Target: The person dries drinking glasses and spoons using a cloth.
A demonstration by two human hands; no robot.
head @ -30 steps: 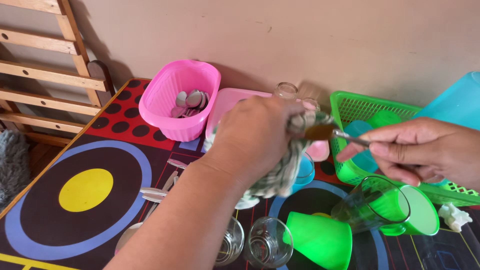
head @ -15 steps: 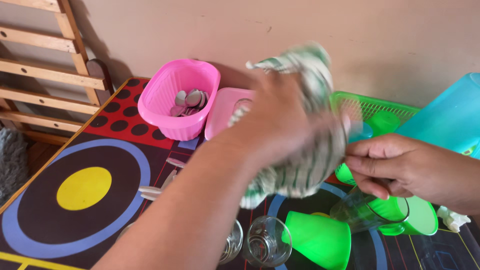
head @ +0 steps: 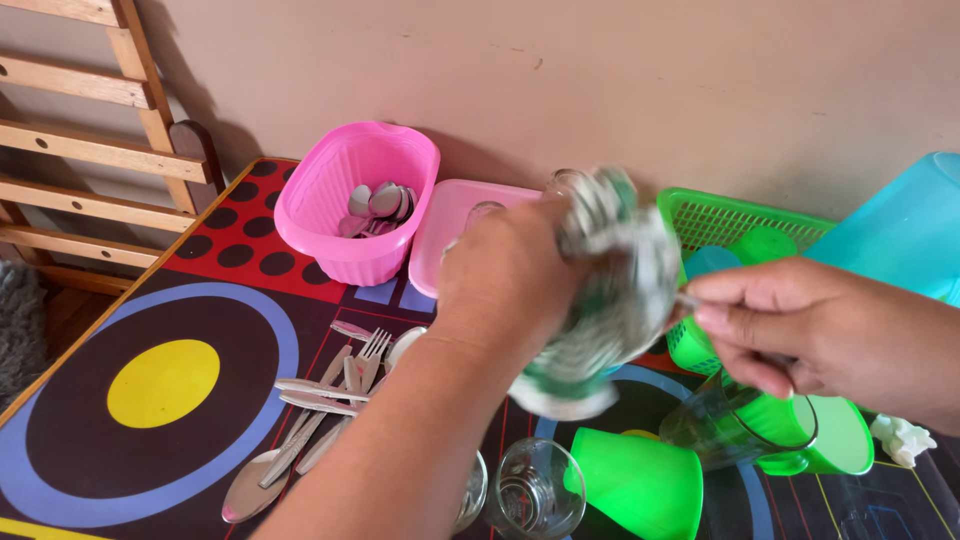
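Cloth bunched in L hand round utensil | handle pinched by R hand | cutlery pile, glasses undried | some spoons in pink basket

cloth dropped lower over spoon, left hand lowered, cutlery pile uncovered

The left part of the patterned mat lies bare, so a hand could pass there. Nearer the middle, a pile of cutlery blocks the way. The pink basket and green basket stand along the wall. Glasses and green cups crowd the front right.
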